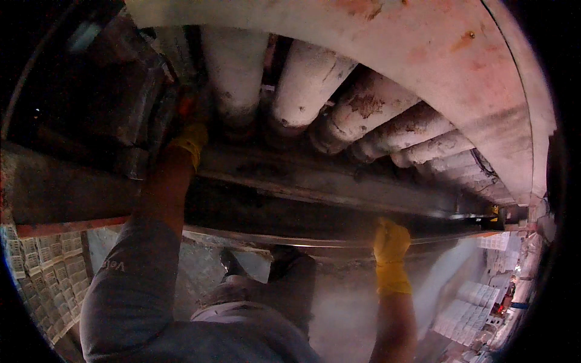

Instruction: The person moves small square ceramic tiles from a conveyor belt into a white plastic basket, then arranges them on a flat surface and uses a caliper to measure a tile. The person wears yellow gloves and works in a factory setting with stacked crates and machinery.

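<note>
My left hand, in a yellow glove, reaches forward into deep shadow at the left end of a row of rollers. Its fingers are lost in the dark beside a small orange-red patch, so what it touches cannot be made out. Further right, my right hand, also yellow-gloved, is closed at the near metal edge of a long dark trough. The fingers curl at this edge. Beyond the trough, thick pale rollers with dark, worn patches lie side by side, running off to the right.
A broad pale panel with reddish stains hangs over the rollers. Dark machine parts crowd the left. Stacked pale slotted pieces stand at lower left, with more pale stacks at lower right. The grey floor shows below.
</note>
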### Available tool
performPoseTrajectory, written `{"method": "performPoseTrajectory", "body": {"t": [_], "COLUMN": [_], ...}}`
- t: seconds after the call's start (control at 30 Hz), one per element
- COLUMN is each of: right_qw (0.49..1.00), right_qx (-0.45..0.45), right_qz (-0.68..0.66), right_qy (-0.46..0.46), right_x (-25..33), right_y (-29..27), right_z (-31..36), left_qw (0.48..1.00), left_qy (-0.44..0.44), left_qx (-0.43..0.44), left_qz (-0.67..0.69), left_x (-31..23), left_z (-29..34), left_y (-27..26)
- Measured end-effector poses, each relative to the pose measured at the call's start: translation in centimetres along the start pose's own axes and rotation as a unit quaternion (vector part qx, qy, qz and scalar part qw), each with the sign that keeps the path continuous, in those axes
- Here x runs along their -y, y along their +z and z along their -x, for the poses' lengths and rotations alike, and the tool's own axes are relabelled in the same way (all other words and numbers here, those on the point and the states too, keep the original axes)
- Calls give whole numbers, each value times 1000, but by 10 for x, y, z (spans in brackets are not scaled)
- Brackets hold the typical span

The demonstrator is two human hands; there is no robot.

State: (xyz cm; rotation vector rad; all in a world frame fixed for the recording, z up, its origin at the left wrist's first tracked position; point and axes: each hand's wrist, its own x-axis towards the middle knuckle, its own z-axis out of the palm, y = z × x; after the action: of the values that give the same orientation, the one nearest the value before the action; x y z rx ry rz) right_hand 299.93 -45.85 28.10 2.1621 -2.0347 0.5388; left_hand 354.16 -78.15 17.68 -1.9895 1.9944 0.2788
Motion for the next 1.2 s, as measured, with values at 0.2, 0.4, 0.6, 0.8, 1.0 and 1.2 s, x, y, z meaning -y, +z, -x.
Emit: {"method": "performPoseTrajectory", "body": {"t": [0.2,0.4,0.6,0.8,1.0,1.2], "right_qw": [1000,1000,999,999,999,999], "right_qx": [-12,-20,-37,-41,-41,-36], "right_qz": [10,-4,-22,-29,-24,-30], "right_qy": [-4,4,-11,-21,-21,-20], "right_x": [6,13,25,25,27,25], "right_y": [-5,-13,-30,-33,-35,-35], "right_z": [36,69,93,105,112,120], "left_qw": [1000,1000,999,1000,999,999], "left_qy": [7,9,20,30,32,32], "left_qx": [7,17,27,10,10,31], "left_qz": [1,2,-3,-1,1,-2], "left_x": [-2,-8,-14,-23,-26,-23], "left_z": [29,60,85,81,84,102], "left_y": [13,18,29,27,31,38]}}
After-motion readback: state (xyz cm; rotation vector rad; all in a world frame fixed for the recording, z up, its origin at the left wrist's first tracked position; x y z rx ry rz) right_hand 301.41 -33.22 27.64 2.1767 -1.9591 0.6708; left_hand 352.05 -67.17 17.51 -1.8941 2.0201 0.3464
